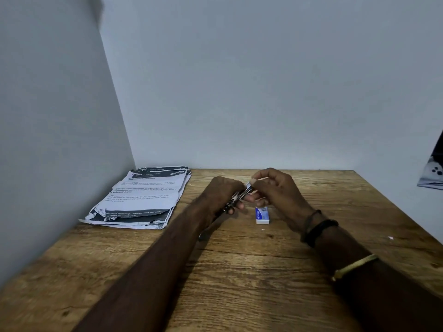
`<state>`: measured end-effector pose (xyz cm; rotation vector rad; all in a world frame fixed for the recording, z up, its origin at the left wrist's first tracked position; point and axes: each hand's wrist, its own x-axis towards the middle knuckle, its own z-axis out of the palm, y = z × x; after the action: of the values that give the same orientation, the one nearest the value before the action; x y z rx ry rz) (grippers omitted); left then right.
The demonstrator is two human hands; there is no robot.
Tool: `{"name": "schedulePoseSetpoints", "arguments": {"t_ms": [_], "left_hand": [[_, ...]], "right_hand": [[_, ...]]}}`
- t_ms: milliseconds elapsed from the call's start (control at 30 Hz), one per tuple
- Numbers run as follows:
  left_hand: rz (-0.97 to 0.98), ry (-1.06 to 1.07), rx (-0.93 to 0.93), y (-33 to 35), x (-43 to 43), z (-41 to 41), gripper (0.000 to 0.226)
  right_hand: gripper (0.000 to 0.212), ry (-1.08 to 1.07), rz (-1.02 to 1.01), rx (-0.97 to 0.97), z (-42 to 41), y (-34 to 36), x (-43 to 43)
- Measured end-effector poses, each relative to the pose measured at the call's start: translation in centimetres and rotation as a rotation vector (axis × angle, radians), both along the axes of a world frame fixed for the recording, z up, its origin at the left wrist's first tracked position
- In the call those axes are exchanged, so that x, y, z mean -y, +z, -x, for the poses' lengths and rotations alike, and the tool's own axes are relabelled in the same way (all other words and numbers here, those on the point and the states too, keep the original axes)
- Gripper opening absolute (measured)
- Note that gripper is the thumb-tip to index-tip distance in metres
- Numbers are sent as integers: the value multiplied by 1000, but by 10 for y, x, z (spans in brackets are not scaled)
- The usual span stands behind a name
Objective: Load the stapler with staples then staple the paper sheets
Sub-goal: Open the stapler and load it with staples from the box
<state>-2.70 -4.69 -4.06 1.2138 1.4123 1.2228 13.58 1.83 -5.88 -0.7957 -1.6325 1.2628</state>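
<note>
My left hand (221, 192) grips a small metal stapler (239, 196) above the wooden table, its front end tilted up to the right. My right hand (275, 190) pinches at the stapler's upper tip with thumb and forefinger; a small pale piece shows there, but whether it is a strip of staples is too small to tell. A white and blue staple box (262, 214) lies on the table just below my right hand. The stack of printed paper sheets (141, 197) rests at the back left, against the wall, with torn, curled front edges.
The wooden table (239, 271) meets grey walls at the back and left. Its right edge runs diagonally at the right. A dark and white cloth (434, 168) hangs at the far right. A tiny white scrap (390, 237) lies near the right edge.
</note>
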Motion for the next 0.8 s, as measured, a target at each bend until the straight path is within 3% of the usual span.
{"name": "schedulePoseSetpoints", "arguments": {"t_ms": [433,600,700,800], "left_hand": [[5,-17,-155,-1,5,-7,35],[50,-57,-71,1,7,-8,40],[20,-70,110,0,7,-11,23],[-41,-62,93,3,6,-7,15]], "right_hand": [[11,26,126,-34,-5,-1,-4],[9,22,131,-35,-7,-2,-7],[7,6,154,-59,-8,-3,-9],[14,-37,210,-100,-8,-4,-10]]}}
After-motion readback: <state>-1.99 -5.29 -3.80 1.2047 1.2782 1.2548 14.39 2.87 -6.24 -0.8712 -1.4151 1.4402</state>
